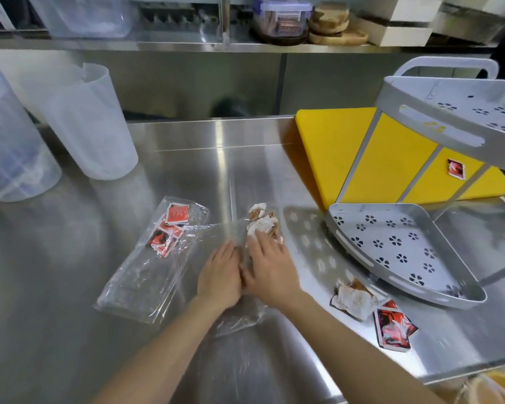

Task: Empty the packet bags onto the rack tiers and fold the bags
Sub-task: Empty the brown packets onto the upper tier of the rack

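Note:
A clear plastic bag [236, 313] lies on the steel counter under both hands, with brown and white packets [261, 221] at its far end. My left hand [219, 275] and my right hand [270, 268] lie side by side, fingers straight, pressing flat on this bag. To the left lies a second clear bag [146, 272] holding red packets [169, 227]. The grey two-tier rack stands at the right: its lower tier [403, 252] and upper tier [461, 112] show no packets. Loose brown and white packets [353, 298] and red packets [392, 328] lie on the counter in front of the rack.
A yellow cutting board [347, 147] lies under the rack with one red packet [456, 169] on it. Two translucent plastic jugs [94, 123] stand at the back left. A shelf above holds containers and wooden discs. The counter's front edge runs at the lower right.

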The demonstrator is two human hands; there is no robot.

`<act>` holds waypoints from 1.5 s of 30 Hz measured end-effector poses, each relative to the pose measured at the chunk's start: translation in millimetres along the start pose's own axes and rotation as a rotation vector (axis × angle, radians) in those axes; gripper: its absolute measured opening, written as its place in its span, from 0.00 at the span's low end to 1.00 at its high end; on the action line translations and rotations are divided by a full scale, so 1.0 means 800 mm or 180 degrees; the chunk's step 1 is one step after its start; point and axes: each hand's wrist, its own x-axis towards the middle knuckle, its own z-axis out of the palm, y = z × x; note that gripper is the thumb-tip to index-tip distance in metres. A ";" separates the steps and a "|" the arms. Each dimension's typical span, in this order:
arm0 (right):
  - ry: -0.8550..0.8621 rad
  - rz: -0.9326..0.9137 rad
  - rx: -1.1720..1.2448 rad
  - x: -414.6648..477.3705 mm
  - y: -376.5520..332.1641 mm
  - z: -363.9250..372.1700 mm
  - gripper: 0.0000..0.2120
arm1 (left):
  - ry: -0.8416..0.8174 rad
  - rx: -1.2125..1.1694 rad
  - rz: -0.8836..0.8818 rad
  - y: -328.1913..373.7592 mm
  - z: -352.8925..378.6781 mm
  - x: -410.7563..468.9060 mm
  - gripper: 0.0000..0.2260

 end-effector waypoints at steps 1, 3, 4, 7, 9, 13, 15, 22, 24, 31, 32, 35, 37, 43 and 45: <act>-0.0296 0.0000 -0.0188 -0.004 -0.003 0.009 0.28 | -0.0090 0.0151 0.0007 -0.009 0.016 -0.007 0.26; -0.0504 -0.0015 -0.0503 -0.014 -0.003 0.018 0.32 | -0.0079 0.0366 0.0008 -0.028 0.037 -0.018 0.31; -0.0504 -0.0149 -0.0576 -0.017 0.003 0.024 0.34 | -0.0006 0.0385 -0.0009 -0.035 0.042 -0.021 0.30; -0.0739 -0.0263 -0.0710 -0.017 0.014 0.027 0.40 | 0.0086 0.0330 -0.0027 -0.042 0.041 -0.023 0.26; -0.0728 -0.0132 -0.0749 -0.021 0.016 0.032 0.35 | 0.0088 0.0287 -0.0051 -0.042 0.039 -0.023 0.28; 0.0180 -0.0192 0.0257 -0.022 0.030 0.032 0.20 | 0.0014 0.0240 -0.0092 -0.049 0.037 -0.022 0.33; 0.0461 0.0560 0.1352 -0.023 0.035 0.013 0.17 | -0.0011 0.0253 -0.0113 -0.053 0.032 -0.024 0.37; 0.0288 0.3165 0.3398 -0.025 0.086 -0.037 0.09 | -0.0126 0.0278 -0.0232 -0.058 0.024 -0.030 0.43; -0.0031 0.3210 0.2950 -0.027 0.095 -0.048 0.11 | -0.0252 0.0235 -0.0281 -0.054 0.017 -0.029 0.34; 0.0934 0.0227 0.0686 -0.024 0.081 -0.053 0.21 | -0.0244 -0.0324 -0.0225 -0.026 -0.025 -0.032 0.24; 0.0692 -0.0214 0.0816 -0.028 0.072 -0.049 0.27 | -0.0283 -0.0331 -0.0063 -0.019 -0.030 -0.036 0.27; -0.1147 -0.0873 0.0728 -0.045 0.051 -0.017 0.51 | -0.0694 -0.0211 0.0335 0.004 -0.038 -0.057 0.45; -0.1638 -0.1009 0.0257 -0.056 0.053 0.010 0.57 | -0.1053 0.0020 0.0475 0.010 -0.028 -0.073 0.52; -0.1058 -0.1135 -0.0209 -0.063 0.063 0.015 0.42 | -0.1224 0.0570 0.0600 -0.003 -0.004 -0.098 0.31; -0.0809 -0.1120 -0.0113 -0.062 0.066 0.017 0.33 | -0.1062 0.0472 0.0613 0.000 -0.014 -0.096 0.23</act>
